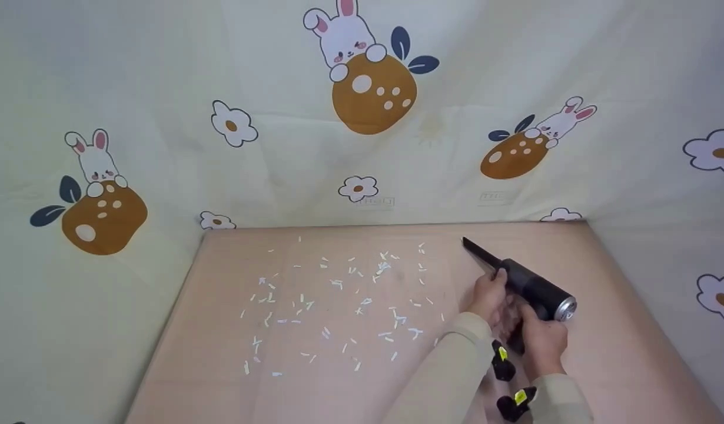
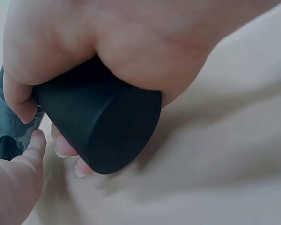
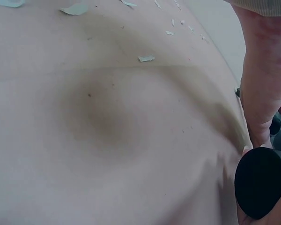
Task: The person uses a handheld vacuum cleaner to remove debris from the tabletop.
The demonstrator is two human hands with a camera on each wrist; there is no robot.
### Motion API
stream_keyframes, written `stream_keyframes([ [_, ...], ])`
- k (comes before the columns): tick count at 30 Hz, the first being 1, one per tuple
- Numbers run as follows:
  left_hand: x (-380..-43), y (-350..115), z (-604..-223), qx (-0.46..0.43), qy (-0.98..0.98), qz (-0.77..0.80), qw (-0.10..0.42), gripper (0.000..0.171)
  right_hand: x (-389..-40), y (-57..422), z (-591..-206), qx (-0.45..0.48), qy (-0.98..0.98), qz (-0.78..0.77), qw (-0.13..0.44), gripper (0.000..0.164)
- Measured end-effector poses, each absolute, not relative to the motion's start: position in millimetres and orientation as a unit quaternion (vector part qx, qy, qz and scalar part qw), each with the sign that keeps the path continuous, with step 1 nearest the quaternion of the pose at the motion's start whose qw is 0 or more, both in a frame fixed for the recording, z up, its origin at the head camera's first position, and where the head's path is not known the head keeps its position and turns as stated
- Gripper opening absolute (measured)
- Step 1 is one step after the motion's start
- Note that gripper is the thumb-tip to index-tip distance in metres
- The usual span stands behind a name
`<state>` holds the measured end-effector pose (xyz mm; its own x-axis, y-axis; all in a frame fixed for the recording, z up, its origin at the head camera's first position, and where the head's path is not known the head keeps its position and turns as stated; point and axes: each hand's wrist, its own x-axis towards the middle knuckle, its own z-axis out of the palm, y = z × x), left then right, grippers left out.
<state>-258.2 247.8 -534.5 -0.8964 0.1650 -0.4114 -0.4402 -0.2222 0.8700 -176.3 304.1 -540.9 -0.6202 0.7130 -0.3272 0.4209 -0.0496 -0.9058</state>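
Observation:
A black handheld vacuum (image 1: 532, 285) is tilted over the right side of the table, its flat narrow nozzle (image 1: 480, 252) pointing to the far left. Its rear end is silver. My right hand (image 1: 544, 341) grips the handle; the handle's flat black base (image 2: 124, 136) shows large in the left wrist view, and also low on the right in the right wrist view. With fingers against the front of the barrel, my left hand (image 1: 488, 297) holds the vacuum just behind the nozzle. Many small pale paper scraps (image 1: 415, 334) lie scattered left of the vacuum.
The table (image 1: 209, 365) has a plain light-brown surface. Cloth walls (image 1: 268, 171) with rabbit and flower prints close it in at the back and both sides. Black wrist devices with yellow labels (image 1: 503, 354) sit between the forearms.

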Motion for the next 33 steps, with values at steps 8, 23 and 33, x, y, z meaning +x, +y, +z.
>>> stream_keyframes([
  [8, -259, 245, -536, -0.117, 0.576, 0.786, 0.192, 0.033, -177, 303, -540, -0.413, -0.668, 0.608, 0.114, 0.061],
  [23, -249, 245, -538, -0.160, 0.508, 0.820, 0.212, 0.035, -168, 314, -539, -0.408, -0.678, 0.608, 0.069, 0.075],
  [33, -240, 241, -539, -0.165, 0.469, 0.838, 0.224, 0.037, -157, 316, -542, -0.405, -0.690, 0.597, 0.059, 0.064],
])
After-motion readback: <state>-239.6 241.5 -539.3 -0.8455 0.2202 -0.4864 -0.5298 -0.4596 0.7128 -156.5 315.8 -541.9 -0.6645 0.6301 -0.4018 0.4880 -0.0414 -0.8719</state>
